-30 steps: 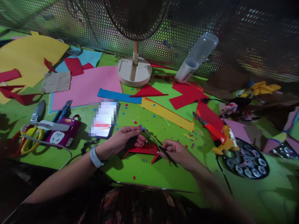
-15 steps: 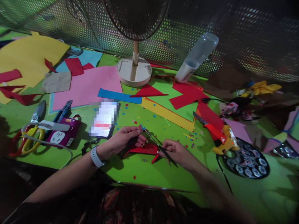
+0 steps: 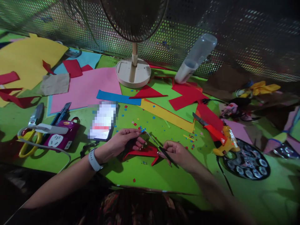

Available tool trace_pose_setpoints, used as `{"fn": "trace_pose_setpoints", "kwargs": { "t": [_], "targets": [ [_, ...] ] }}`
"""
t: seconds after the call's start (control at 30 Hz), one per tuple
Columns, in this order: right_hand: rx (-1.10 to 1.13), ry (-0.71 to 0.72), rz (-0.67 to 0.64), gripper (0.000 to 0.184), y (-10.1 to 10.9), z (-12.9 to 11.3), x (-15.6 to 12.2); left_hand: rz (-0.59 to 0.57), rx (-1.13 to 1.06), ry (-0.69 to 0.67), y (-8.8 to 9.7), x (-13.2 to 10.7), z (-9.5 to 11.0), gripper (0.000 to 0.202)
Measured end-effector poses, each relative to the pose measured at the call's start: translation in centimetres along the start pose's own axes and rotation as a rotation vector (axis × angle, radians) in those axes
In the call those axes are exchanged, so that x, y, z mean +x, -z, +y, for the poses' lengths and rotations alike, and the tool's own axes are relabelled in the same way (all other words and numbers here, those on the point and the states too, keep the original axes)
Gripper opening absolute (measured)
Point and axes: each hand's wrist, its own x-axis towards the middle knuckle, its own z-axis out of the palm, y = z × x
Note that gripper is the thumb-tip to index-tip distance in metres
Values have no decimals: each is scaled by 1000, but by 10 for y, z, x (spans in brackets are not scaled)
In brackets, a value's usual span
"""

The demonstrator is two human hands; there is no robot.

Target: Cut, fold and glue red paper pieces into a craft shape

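My left hand (image 3: 127,140), with a pale watch band on its wrist, pinches a tiny blue piece (image 3: 142,131) between thumb and forefinger; the other fingers are loosely curled. In my right hand (image 3: 174,152) is a slim dark tool with a silver tip (image 3: 166,153). Its kind is unclear, tweezers or small scissors. The tip points up and left, reaching the blue piece at my left fingertips. Below both hands lies a folded red felt-like piece (image 3: 144,152), partly covered by them. Small coloured bits (image 3: 154,117) are scattered around on the green table (image 3: 150,176).
A phone (image 3: 103,122), large scissors (image 3: 35,122) and a purple power adapter (image 3: 63,134) lie left. Behind are a fan (image 3: 133,75), coloured sheets (image 3: 93,81) and a tilted bottle (image 3: 195,59). To the right are a cutter knife (image 3: 213,132), a yellow tool (image 3: 228,143) and a black round tray (image 3: 247,162).
The whole view has shifted slightly. My hands keep nearly the same pose, the tool tip still at the left fingertips. The left hand's lower fingers look slightly more spread.
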Motion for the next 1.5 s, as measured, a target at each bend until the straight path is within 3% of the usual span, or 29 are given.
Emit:
{"fn": "trace_pose_setpoints", "kwargs": {
  "t": [0.73,1.0,1.5],
  "targets": [
    [-18,-3,-12,46,3,4,1,-20,-4,-9,1,1,-2,22],
    [-14,18,-8,45,1,-5,-2,5,-41,-24,-2,-1,2,20],
    [-43,15,-77,45,0,-3,-3,-38,-45,-57,-2,-1,-1,22]
  ]
}}
